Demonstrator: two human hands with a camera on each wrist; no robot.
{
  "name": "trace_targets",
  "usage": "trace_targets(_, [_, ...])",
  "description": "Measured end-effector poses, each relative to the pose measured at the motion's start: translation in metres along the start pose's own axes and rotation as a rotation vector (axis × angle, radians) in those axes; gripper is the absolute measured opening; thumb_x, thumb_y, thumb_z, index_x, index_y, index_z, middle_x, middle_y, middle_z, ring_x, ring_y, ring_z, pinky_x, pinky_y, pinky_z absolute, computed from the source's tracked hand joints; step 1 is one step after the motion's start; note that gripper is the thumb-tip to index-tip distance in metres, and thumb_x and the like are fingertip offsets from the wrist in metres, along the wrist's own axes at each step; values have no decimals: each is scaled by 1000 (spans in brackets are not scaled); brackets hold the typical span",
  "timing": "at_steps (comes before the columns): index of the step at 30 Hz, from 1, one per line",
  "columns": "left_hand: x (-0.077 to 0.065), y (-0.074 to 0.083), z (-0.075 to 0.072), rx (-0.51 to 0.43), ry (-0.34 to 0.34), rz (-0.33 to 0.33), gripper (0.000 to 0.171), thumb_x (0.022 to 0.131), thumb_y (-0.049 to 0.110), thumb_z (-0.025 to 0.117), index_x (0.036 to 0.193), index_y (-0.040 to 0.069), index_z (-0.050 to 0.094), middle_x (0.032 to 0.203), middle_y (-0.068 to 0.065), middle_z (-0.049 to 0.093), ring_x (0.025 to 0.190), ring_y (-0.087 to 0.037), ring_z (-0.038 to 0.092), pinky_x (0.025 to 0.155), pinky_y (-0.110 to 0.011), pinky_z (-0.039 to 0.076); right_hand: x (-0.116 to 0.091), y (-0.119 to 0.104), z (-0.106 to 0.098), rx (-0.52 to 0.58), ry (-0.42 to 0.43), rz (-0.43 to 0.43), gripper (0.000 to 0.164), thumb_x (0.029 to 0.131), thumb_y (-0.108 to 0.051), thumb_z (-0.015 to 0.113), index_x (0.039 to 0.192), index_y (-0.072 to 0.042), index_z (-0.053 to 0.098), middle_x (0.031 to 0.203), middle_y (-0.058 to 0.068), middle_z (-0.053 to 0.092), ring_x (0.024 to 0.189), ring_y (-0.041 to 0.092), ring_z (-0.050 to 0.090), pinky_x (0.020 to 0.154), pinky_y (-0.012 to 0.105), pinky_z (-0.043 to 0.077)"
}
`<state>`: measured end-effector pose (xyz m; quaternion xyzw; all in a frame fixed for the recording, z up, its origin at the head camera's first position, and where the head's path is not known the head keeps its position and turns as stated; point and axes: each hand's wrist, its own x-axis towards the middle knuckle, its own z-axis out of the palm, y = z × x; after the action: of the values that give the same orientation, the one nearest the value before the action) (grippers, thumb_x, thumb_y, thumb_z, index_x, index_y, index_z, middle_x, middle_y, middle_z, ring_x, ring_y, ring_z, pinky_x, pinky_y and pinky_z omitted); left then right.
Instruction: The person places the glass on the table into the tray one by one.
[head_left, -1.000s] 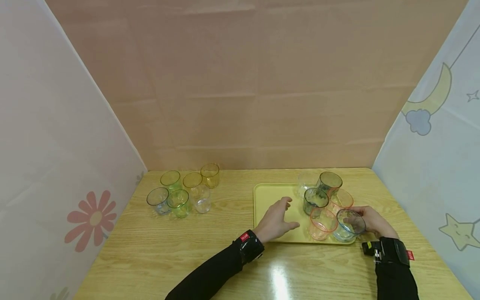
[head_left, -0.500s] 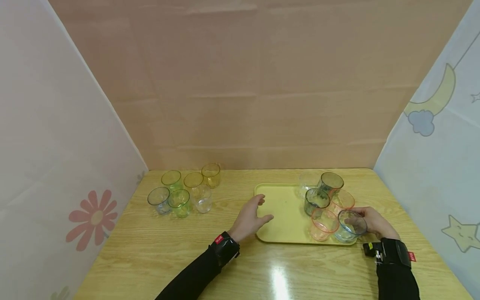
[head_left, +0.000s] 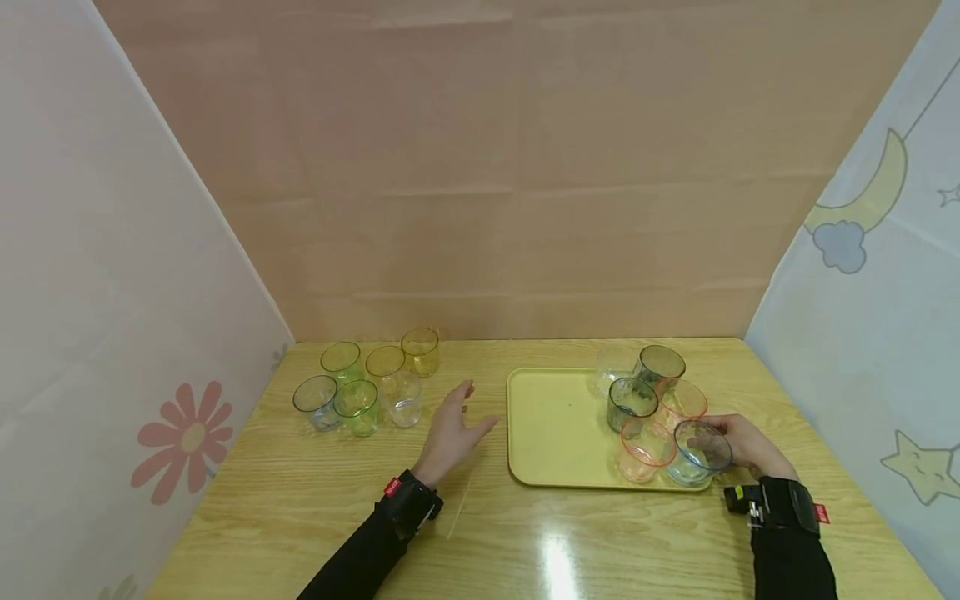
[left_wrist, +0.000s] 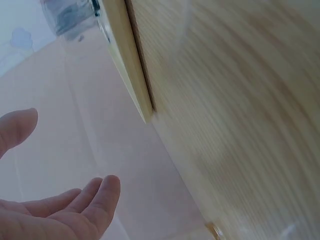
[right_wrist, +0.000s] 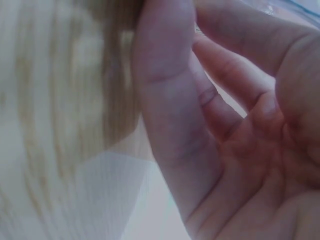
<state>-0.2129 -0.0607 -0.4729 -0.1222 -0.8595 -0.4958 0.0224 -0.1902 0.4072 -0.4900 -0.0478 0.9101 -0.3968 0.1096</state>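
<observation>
My left hand hovers over the table between the left group of glasses and the yellow tray, thumb and fingers spread with nothing between them. At the tray's front right corner my right hand lies beside a blue-rimmed glass; its fingertips show through the glass, right at the tray's edge. In the right wrist view its fingers bend inward, and I cannot tell whether they hold the glass or the tray. Also on the tray's right half are two smoky glasses and two orange-rimmed glasses.
At the left back stand a blue-grey glass, two green glasses, two amber glasses and a clear glass. Another clear glass is at the tray's back. Cloth walls enclose the table on three sides.
My left hand has moved left from over the tray, past its left edge, toward the left group of glasses. The right hand and the glasses have stayed in place.
</observation>
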Motion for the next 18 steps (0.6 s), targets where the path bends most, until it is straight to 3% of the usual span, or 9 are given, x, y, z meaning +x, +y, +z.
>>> trace_targets(3, [-3,-6,-11,-12,42,0,74,91,23,71,149,-4,33,146,-25,43,132,-43,45,105,-53,43,0,0,0,-65,11,-21,56,94,-24,66,130,17,52,115,31,64,79,0,56,59,27,46])
trace_targets(8, [-9,-11,-27,-16,104,3,70,92,20,69,148,-4,35,146,-25,43,135,-41,43,107,-53,41,1,1,-1,-76,7,-21,57,94,-25,65,131,16,51,117,32,63,71,3,51,53,28,37])
trace_targets(15, [-15,-20,-44,-12,207,29,65,92,17,70,145,-5,40,144,-24,47,133,-38,45,108,-49,42,0,0,-1,-74,7,-30,59,94,-25,65,133,17,49,118,33,63,75,0,52,55,28,38])
trace_targets(18, [-18,-23,-53,6,267,46,62,91,15,70,143,-5,42,142,-26,48,130,-42,47,105,-53,43,0,0,0,-72,7,-33,59,94,-25,65,133,16,49,117,31,64,76,1,53,56,27,38])
